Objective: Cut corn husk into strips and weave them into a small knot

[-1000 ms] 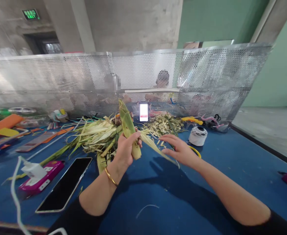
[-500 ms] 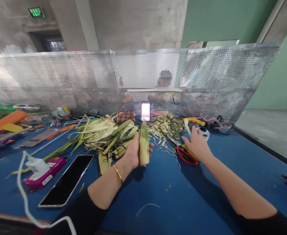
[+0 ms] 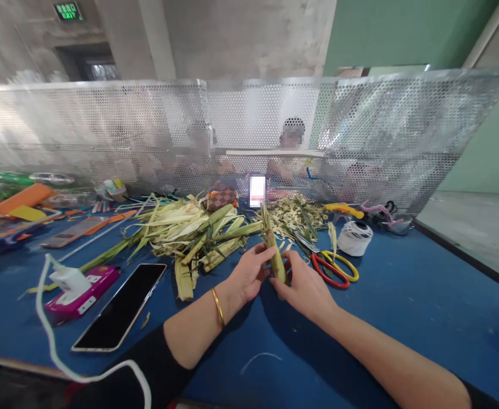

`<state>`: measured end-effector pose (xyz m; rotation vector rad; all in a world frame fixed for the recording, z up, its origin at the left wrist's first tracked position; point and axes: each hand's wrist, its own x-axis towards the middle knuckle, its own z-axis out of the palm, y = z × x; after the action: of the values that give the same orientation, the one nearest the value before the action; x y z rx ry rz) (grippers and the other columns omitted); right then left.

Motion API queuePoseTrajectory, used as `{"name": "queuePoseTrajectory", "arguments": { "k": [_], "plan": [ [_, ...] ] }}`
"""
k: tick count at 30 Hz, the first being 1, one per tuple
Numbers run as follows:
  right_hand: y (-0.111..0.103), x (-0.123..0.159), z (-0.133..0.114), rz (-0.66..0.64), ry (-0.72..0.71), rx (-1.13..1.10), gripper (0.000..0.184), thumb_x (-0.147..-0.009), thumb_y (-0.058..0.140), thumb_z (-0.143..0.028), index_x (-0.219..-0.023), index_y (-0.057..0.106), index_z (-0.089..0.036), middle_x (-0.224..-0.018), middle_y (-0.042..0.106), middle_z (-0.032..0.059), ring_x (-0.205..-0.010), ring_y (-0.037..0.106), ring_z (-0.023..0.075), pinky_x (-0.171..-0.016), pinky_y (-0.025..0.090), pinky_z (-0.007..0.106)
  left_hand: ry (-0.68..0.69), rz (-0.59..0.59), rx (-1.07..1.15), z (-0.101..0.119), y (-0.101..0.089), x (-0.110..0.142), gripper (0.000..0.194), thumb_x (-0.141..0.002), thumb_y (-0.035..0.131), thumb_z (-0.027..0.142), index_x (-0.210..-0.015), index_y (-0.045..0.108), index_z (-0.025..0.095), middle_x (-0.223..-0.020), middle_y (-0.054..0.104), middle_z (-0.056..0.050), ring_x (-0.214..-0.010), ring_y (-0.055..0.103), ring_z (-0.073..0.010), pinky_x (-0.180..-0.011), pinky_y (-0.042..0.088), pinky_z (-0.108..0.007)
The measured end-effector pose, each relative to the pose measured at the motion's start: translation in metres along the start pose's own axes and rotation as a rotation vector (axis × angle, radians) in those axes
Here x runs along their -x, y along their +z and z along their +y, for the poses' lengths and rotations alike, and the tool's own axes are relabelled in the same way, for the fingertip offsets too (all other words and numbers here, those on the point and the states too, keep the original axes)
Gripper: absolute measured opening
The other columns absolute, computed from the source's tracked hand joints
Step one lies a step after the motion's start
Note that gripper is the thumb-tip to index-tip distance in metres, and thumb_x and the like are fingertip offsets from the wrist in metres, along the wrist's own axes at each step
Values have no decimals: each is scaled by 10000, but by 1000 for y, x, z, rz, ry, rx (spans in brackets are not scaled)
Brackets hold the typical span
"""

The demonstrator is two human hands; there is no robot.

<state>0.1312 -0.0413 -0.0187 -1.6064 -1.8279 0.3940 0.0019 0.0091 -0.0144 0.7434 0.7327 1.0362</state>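
A pale green corn husk [image 3: 277, 264], tapered at its far end, is held between my two hands above the front middle of the blue table. My left hand [image 3: 252, 272] grips it from the left, fingers curled. From the right, my right hand [image 3: 307, 287] pinches its lower part; some fingertips are hidden behind it. Just beyond my right hand lie scissors [image 3: 320, 257] with red and yellow handles. A spool of white string [image 3: 354, 241] stands to their right, with a small husk strip [image 3: 332, 236] beside it. Left of my hands spreads a heap of corn husks [image 3: 177, 227].
Shredded husk bits [image 3: 290, 213] lie behind my hands. At left are a black-screened phone [image 3: 121, 307], a magenta power strip [image 3: 100, 281] and a white cable [image 3: 51, 341]. A lit screen [image 3: 257, 189] stands before a perforated metal partition [image 3: 147, 119]; people sit behind it.
My right hand has come left from beside the string spool and taken hold of the husk. The husk has turned in my left hand, and the small strip now lies by the spool.
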Motion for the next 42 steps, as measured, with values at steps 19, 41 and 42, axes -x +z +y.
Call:
{"name": "queuePoseTrajectory", "arguments": {
  "k": [19, 41, 42],
  "plan": [
    [-5, -18, 22, 54, 117, -585, 240, -700, 652, -407, -717, 520, -209, -665, 576, -10, -638, 547, 161, -570, 458, 286, 62, 41, -229, -2, -1, 1, 260, -548, 815, 235, -737, 673, 128, -776, 673, -55, -684, 609, -153, -683, 498, -311],
    [-39, -34, 27, 157, 342, -1118, 374, -506, 804, -369, -684, 519, -206, -598, 634, -28, -413, 468, 89, -393, 348, 221, 290, 360, -490, 37, -30, -21, 74, -668, 697, 231, -729, 698, 189, -740, 685, -34, -732, 621, -199, -711, 463, -295],
    [-40, -34, 28, 153, 334, -1108, 364, -510, 798, -371, -683, 526, -202, -596, 634, -25, -407, 458, 84, -384, 334, 216, 344, 381, -561, 43, -33, -21, 48, -655, 699, 205, -702, 705, 198, -772, 695, -39, -812, 623, -219, -762, 453, -295]
  ]
}}
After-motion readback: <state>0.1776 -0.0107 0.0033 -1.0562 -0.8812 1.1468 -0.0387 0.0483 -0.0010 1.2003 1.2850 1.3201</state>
